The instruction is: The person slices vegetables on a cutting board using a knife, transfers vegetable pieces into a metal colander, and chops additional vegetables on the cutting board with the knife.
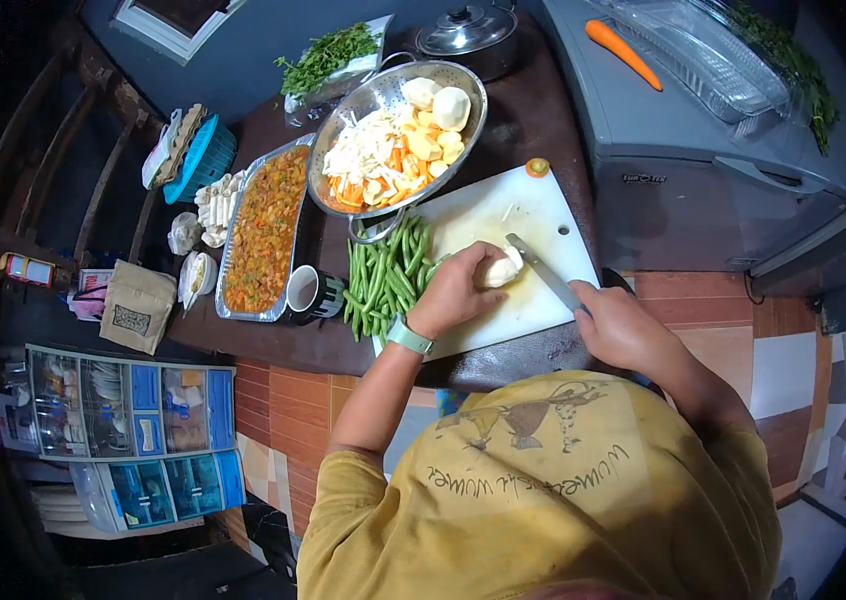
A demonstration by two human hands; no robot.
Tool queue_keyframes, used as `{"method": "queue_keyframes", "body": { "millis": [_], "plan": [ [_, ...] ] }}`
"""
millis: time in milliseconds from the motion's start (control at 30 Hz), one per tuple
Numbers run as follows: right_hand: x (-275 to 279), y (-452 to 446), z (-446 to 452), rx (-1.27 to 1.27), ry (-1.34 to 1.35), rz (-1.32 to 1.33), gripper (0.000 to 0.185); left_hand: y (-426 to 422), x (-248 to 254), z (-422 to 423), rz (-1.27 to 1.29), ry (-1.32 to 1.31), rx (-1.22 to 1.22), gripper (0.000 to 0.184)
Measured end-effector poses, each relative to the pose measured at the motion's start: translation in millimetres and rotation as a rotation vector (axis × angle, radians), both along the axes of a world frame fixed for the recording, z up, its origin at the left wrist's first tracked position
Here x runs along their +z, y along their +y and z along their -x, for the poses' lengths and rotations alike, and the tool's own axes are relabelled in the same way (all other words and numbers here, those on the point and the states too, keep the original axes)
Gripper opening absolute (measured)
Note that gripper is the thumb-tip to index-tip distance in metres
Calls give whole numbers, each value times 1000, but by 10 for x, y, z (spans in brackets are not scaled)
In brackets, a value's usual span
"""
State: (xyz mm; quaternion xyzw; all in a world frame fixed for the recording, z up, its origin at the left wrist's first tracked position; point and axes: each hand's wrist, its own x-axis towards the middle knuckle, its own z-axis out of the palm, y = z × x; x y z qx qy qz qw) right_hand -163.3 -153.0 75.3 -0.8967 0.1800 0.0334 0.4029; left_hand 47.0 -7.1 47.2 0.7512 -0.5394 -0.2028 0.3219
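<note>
My left hand [455, 290] is closed round a peeled white root vegetable [500, 270], pressing it on the white cutting board [553, 225]. Its exact kind is hard to make out. In my right hand [618, 322] is a knife [545, 272], its handle mostly hidden by the fingers. The blade slants over the board, with its tip close beside the vegetable. Just left of the board lies a heap of green beans [388, 275]. A small carrot end [538, 167] sits at the board's far corner.
Beyond the board, a steel colander [478, 130] holds cut vegetables and two whole peeled ones. To its left stand a foil tray [226, 290] of cooked food and a cup [313, 292]. A lidded pot [467, 40] is at the back; a carrot [623, 53] lies on the grey appliance [673, 130].
</note>
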Motion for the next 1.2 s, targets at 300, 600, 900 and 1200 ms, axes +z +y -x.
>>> {"method": "queue_keyframes", "body": {
  "millis": [300, 600, 900, 1200],
  "plan": [
    [-32, -3, 17, 2, -6, 30, 31, -81, -14, -37, 40, 93, -32, 50],
    [-104, -17, -117, -51, -65, 257, 36, -54, 58, 71, -68, -42, 179, 50],
    [-221, -54, -545, 49, -43, 496, 34, -34, 22, 117, 58, -164, 185, 48],
    [1878, 183, 253, 895, -721, 89, 30, -45, -52, 68, 38, -209, 102, 46]
  ]
}}
